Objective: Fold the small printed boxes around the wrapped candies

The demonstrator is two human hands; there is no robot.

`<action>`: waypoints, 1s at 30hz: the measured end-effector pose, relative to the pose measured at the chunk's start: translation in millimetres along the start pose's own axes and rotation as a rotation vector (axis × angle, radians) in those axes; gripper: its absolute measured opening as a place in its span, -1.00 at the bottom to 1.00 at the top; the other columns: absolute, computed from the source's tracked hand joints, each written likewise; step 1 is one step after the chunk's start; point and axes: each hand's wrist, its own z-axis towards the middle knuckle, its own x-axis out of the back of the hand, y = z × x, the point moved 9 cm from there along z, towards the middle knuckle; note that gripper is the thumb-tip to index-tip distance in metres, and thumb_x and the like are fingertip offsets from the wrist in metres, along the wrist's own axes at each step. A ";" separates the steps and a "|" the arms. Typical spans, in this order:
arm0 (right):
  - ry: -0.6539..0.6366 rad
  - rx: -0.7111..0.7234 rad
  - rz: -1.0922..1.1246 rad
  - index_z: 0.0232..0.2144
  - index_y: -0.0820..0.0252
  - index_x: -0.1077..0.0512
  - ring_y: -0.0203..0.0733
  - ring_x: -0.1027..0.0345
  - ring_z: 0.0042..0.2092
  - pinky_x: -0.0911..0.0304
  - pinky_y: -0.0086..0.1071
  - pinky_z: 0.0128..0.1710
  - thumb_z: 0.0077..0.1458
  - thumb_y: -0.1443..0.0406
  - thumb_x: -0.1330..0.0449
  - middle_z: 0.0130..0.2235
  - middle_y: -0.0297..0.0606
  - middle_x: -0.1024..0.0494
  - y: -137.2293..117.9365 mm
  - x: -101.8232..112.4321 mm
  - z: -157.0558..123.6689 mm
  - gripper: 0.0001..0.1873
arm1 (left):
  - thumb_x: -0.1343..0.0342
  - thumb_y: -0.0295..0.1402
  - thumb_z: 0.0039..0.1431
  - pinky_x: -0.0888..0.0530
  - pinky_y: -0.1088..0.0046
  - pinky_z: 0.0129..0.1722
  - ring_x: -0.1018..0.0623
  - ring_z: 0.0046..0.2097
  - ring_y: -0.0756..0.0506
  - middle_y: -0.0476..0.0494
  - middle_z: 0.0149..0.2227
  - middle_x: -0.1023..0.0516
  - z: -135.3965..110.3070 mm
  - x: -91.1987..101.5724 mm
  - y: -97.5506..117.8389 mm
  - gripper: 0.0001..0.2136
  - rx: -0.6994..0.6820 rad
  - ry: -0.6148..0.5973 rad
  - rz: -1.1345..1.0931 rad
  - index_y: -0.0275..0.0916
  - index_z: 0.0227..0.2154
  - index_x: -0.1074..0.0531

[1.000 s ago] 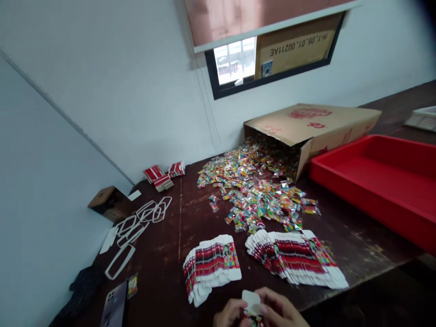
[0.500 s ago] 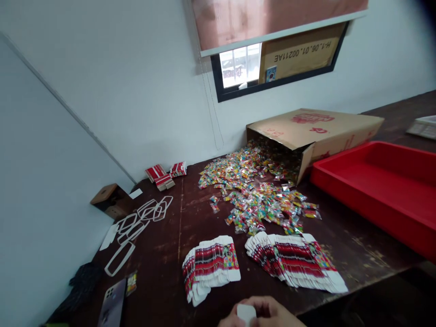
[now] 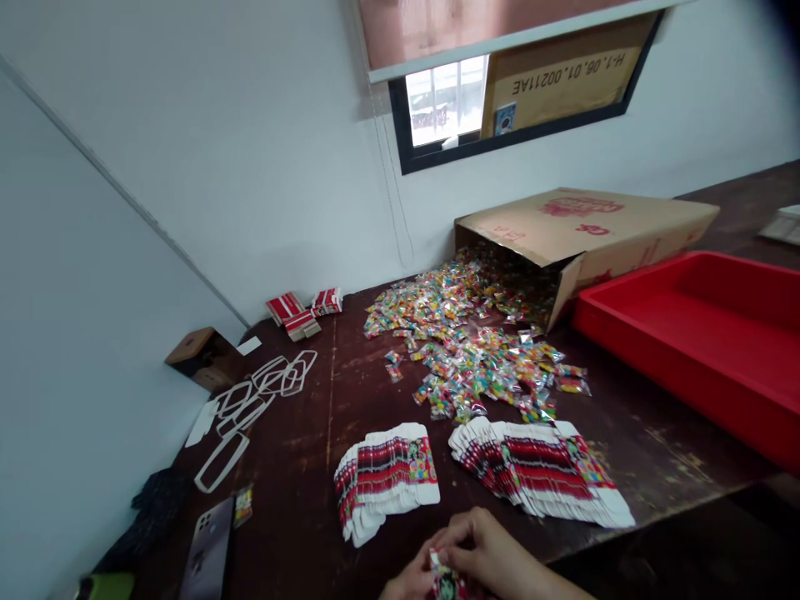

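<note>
At the bottom edge, a small red printed candy box [image 3: 447, 582] sits between my hands, a cartoon figure on its face. My left hand [image 3: 409, 578] is closed around its left side, partly cut off by the frame. Thumb and fingers of my right hand [image 3: 487, 546] pinch the box near its upper end. Just beyond lie two fanned stacks of flattened candy boxes, the left stack [image 3: 388, 477] and the right stack [image 3: 542, 472]. Behind them spreads a heap of small clear candy packets [image 3: 462, 350].
A cardboard carton [image 3: 587, 223] lies on its side, packets spilling out. To the right stands a red tray [image 3: 687, 333]. On the left are white rubber-band-like loops [image 3: 222, 462], a phone [image 3: 207, 550], a brown box [image 3: 205, 354] and red-striped cartons [image 3: 292, 315].
My right hand has risen over the box and come further into view. The box has turned from its plain white end to its printed face. The camera view has shifted slightly.
</note>
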 end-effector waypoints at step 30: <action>0.101 0.348 -0.472 -0.20 0.18 -0.38 -0.24 -0.41 -0.25 -0.27 -0.36 -0.21 0.28 0.17 -0.01 -0.28 -0.28 -0.54 -57.5 78.4 39.9 -0.76 | -0.20 -0.28 0.01 -0.48 0.45 -0.44 -0.52 -0.26 -0.10 -0.19 -0.20 -0.47 34.5 9.7 62.5 -0.52 -0.077 0.228 0.413 -0.26 -0.01 -0.22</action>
